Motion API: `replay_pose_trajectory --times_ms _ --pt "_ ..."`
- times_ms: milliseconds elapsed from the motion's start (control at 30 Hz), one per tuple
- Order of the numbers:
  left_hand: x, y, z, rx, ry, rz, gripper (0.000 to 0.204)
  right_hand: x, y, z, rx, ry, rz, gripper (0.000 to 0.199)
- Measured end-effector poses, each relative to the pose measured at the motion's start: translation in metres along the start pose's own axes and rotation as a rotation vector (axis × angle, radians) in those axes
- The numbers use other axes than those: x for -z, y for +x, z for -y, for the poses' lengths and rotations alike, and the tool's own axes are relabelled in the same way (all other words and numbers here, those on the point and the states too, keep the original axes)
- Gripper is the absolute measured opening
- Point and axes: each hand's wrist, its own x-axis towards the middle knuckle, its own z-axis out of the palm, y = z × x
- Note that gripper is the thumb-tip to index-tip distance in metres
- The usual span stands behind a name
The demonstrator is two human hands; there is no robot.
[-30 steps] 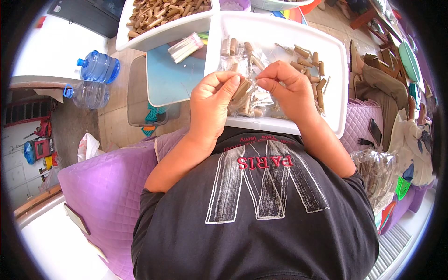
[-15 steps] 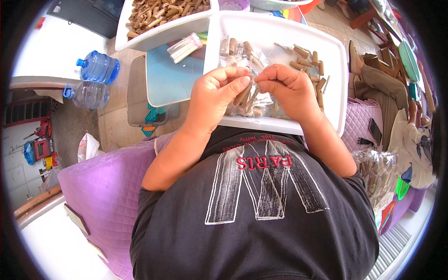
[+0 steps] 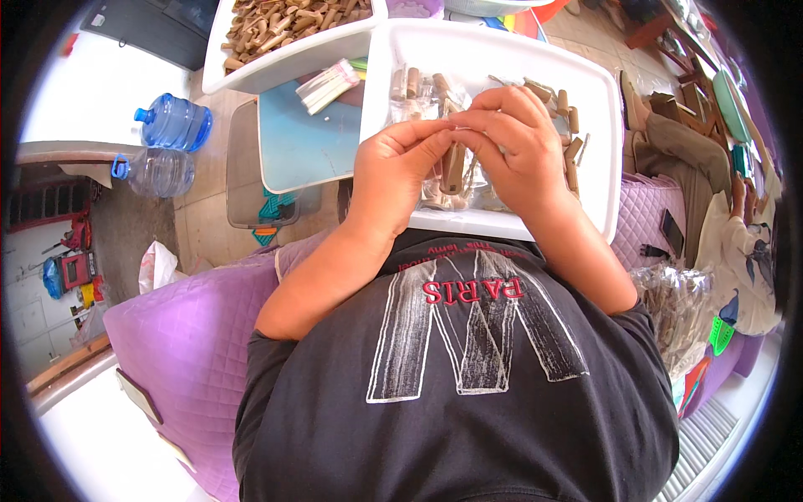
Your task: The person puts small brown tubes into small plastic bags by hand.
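Over a white plastic tray (image 3: 598, 100), my two hands meet fingertip to fingertip. Below the fingers hangs a small clear plastic bag with a brown stick-like piece (image 3: 452, 171) showing in it. My left hand (image 3: 400, 163) is closed, thumb and forefinger pinching the bag's top edge. Opposite it, my right hand (image 3: 514, 142) pinches the same edge, its fingers bent over. Several bagged brown pieces (image 3: 411, 82) lie in the tray's left part, partly behind my hands. Loose brown pieces (image 3: 574, 151) lie along its right side.
A white bin (image 3: 293, 58) heaped with brown pieces (image 3: 288, 25) stands at the far left of the tray. Beside it, a bundle of white strips (image 3: 328, 86) rests on a blue surface (image 3: 301, 155). Two large water bottles (image 3: 174, 121) stand left. Another person's legs (image 3: 686, 151) are at right.
My right hand has moved up and left, its fingers now touching my left fingertips. The brown piece now hangs more upright below them.
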Motion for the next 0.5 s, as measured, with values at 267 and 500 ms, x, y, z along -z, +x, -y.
replay_pose_trajectory --times_ms 267,500 --pt "-0.001 -0.006 0.008 -0.104 0.205 -0.005 0.015 -0.015 -0.008 -0.005 -0.160 0.085 0.016 0.007" --pt "0.007 -0.007 0.003 -0.217 0.143 -0.044 0.015 0.002 0.001 -0.036 -0.942 1.134 -0.594 0.015"
